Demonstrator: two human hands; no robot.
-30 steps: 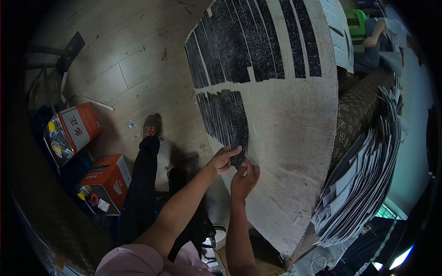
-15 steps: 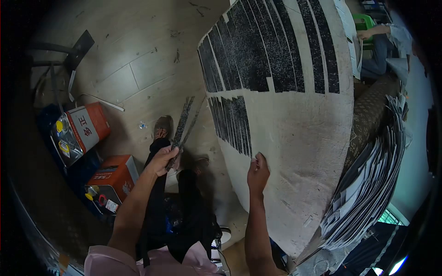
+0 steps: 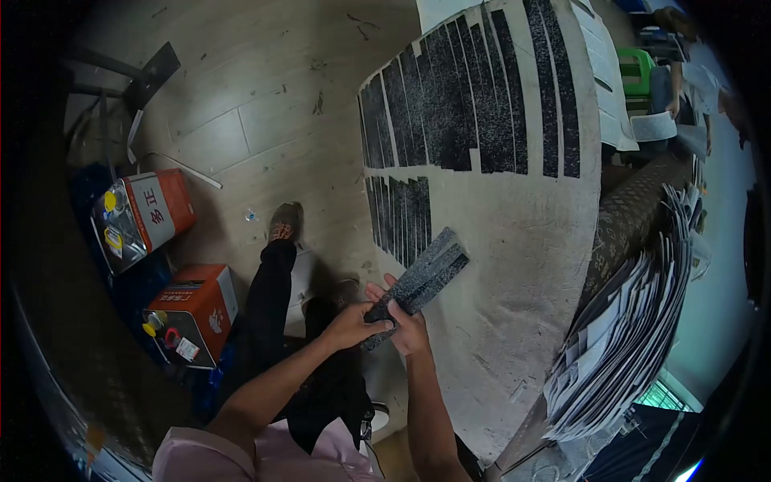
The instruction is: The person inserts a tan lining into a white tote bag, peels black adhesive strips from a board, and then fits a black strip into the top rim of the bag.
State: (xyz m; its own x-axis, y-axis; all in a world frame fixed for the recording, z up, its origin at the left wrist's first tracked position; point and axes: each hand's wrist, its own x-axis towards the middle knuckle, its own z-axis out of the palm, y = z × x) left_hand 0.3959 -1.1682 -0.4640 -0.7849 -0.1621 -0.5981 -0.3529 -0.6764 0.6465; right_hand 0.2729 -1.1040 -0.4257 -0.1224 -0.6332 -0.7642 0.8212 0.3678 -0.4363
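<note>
Dark speckled strips (image 3: 426,271) lie fanned in both my hands, slanting up and to the right over the edge of a pale covered table (image 3: 514,241). My left hand (image 3: 357,324) grips their lower part, thumb on top. Beneath and beside them, my right hand (image 3: 411,328) is closed round the same strips, with its thumb on them. On the table, long dark strips (image 3: 442,96) lie side by side in an upper block. A lower block of shorter dark strips (image 3: 399,210) sits at the table's left edge, just above the held ones.
Orange and white cans (image 3: 169,209) stand at the left, near a dark metal frame (image 3: 148,76). Stacked grey sheets (image 3: 626,337) and a patterned roll (image 3: 634,217) lie along the table's right side. Another person (image 3: 699,84) is near a green stool (image 3: 636,71).
My left hand has moved right and down with the strips. My right hand has left the table surface, moved left and closed on them. The strips now fan over the table edge.
</note>
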